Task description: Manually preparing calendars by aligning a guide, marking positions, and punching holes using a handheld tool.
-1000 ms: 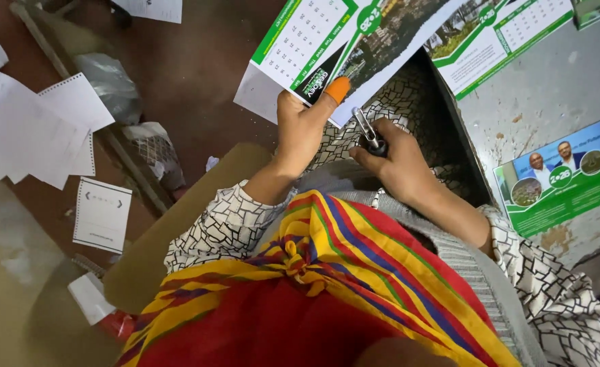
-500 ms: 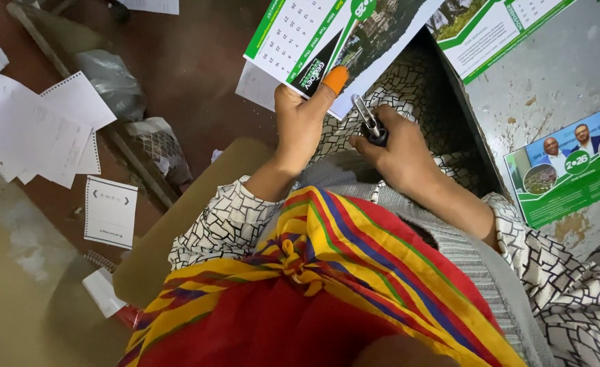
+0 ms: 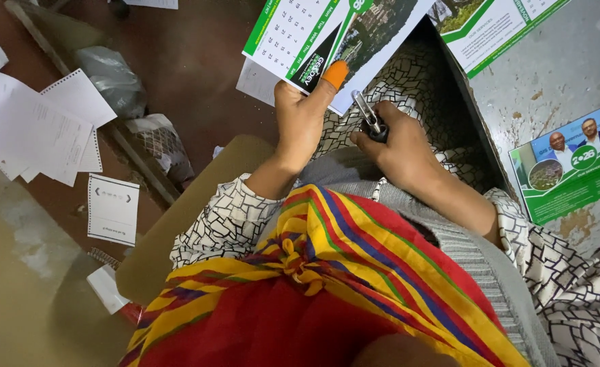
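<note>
The fingers (image 3: 293, 102) of the left hand (image 3: 300, 119) are clamped on a green-and-white calendar sheet (image 3: 313, 41) at twelve o'clock; the right hand (image 3: 398, 146) is clenched round a metal stapler (image 3: 370, 117) (just beside the sheet's lower edge). No fastening is seen yet; printed sheets (image 3: 571, 166) wait on the worktop (image 3: 571, 75) at three o'clock.

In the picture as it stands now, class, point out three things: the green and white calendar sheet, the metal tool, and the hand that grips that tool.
calendar sheet (image 3: 293, 41), head view, on its white date grid.
metal tool (image 3: 368, 114), head view, on its shiny shaft.
right hand (image 3: 398, 146), head view, on its back.
</note>
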